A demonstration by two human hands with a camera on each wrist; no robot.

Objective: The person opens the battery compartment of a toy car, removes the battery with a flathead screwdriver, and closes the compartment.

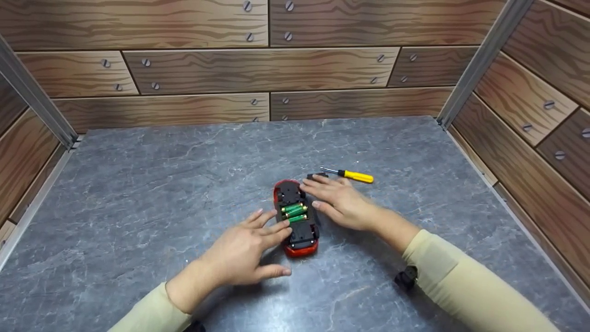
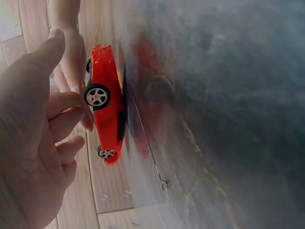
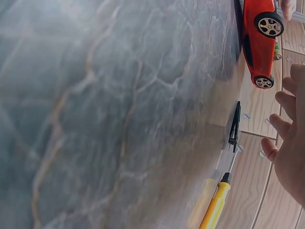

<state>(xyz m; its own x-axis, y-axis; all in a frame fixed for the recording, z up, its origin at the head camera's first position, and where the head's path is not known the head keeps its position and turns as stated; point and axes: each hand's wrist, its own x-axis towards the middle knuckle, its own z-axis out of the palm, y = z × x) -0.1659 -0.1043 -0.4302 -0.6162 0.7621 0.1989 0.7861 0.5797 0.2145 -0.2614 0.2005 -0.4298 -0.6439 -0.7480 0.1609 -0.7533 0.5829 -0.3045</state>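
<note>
A red toy car (image 1: 302, 250) lies upside down on the table, its black underside facing up. Green batteries (image 1: 296, 218) sit side by side in the open compartment. My left hand (image 1: 244, 251) is at the car's left side, fingers extended and fingertips overlapping its edge in the head view. On the other side, my right hand (image 1: 345, 203) hovers with outstretched fingers between the car and a small black cover (image 3: 235, 125). In the head view the fingers partly hide this cover. Neither hand grips anything.
A yellow-handled screwdriver (image 1: 357, 176) lies beyond my right hand, its tip by the black cover. A thin wire with a looped end (image 2: 151, 148) extends from the car over the grey marbled table (image 1: 161, 184). Wood-patterned panels (image 1: 258, 69) wall the back and sides.
</note>
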